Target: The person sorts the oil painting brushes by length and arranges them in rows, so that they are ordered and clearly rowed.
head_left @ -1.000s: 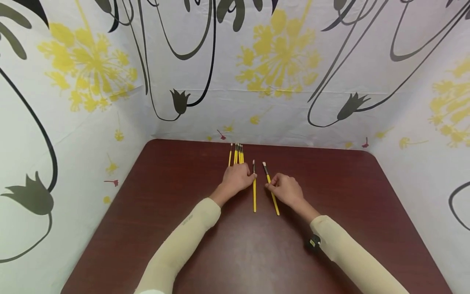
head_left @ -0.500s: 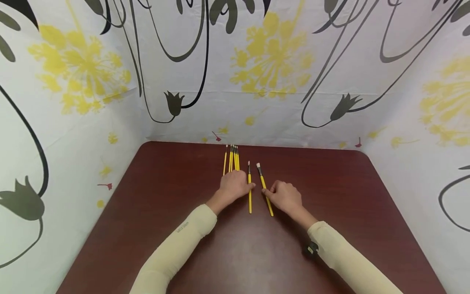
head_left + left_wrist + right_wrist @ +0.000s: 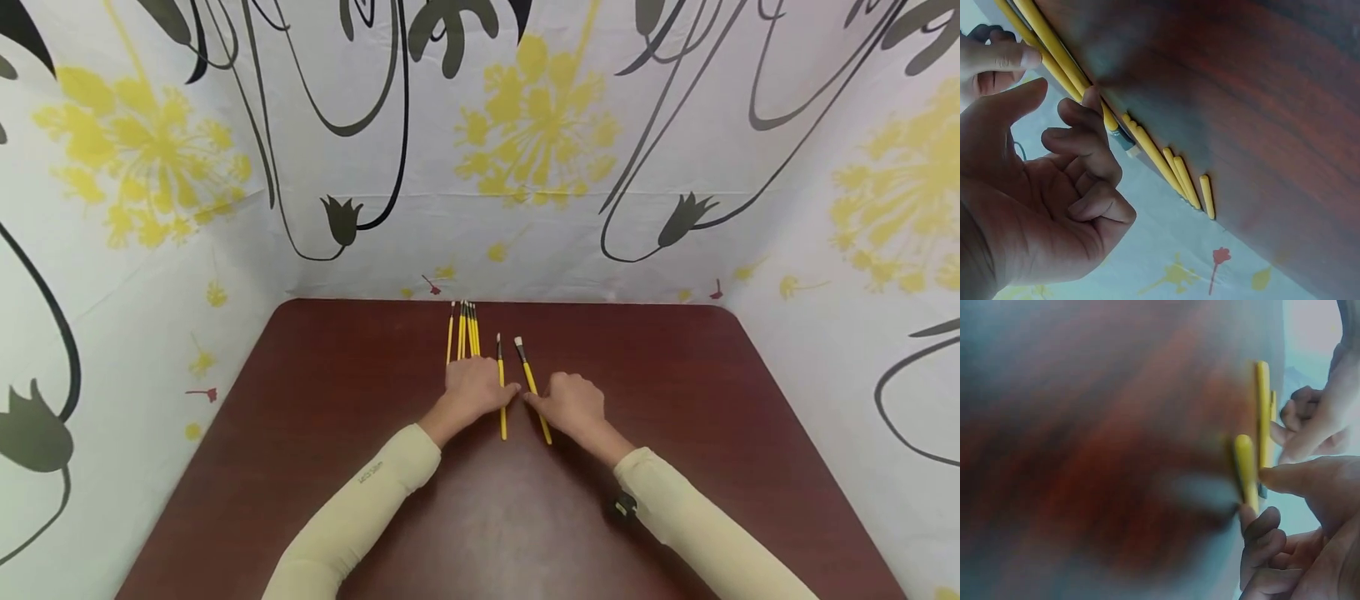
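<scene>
Two yellow-handled paintbrushes lie on the table, a thin one (image 3: 501, 372) and, tilted beside it, a wider flat one (image 3: 530, 377). My left hand (image 3: 471, 385) is over the thin brush. In the left wrist view its index fingertip touches a brush handle (image 3: 1063, 57), and the thumb stands apart from that finger. My right hand (image 3: 576, 403) is at the flat brush, loosely pinching its handle (image 3: 1245, 459) between thumb and index finger. Beyond my left hand lie several more brushes (image 3: 468, 333), bristles toward the back edge, lower handles hidden in the head view.
The dark reddish-brown table (image 3: 360, 367) has rounded back corners. Patterned white cloth (image 3: 525, 267) with yellow flowers and grey stems rises behind it and on both sides. A small dark device (image 3: 625, 505) hangs under the right sleeve.
Both hands have slid a little toward me along the two brushes, and the right thumb has moved left across the flat one. The brushes have barely moved; the view has shifted slightly.
</scene>
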Motion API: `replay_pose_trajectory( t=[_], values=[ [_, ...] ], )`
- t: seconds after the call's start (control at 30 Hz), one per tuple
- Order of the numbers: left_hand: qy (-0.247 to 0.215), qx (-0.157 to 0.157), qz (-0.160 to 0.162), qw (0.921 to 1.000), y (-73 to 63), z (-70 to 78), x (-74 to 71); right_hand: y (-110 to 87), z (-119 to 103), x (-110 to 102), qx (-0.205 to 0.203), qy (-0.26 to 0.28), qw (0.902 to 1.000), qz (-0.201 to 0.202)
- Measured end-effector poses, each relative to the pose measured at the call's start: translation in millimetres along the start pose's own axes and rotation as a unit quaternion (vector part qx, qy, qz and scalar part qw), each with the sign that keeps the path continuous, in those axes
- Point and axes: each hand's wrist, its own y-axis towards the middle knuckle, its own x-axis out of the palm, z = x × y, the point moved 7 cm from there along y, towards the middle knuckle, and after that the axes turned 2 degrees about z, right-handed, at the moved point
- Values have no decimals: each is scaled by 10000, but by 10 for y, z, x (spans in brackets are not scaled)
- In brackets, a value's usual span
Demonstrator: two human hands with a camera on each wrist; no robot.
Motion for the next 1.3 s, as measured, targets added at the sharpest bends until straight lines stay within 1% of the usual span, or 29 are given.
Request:
replay_pose_trajectory(
  t=[0.07,0.17,0.27,0.47,0.7,1.03,1.3],
  values=[
    [89,56,-10,9999,21,26,10,26,-8,-3,83,-141,9999,10],
    [99,181,1,9998,50,68,16,52,-22,-3,146,-268,9995,-20],
    [148,227,-19,9996,75,79,21,65,-52,-4,109,-282,9995,-34],
    [264,224,-164,9993,84,67,22,65,-94,-6,39,-255,9996,-73],
    [268,326,-158,9990,109,101,7,75,-76,-14,93,-256,9996,-123],
    [224,311,-314,9988,134,90,37,72,-82,7,97,-179,9996,-180],
    [29,233,-416,9989,149,74,65,96,-35,52,-78,78,9999,-133]
  ],
)
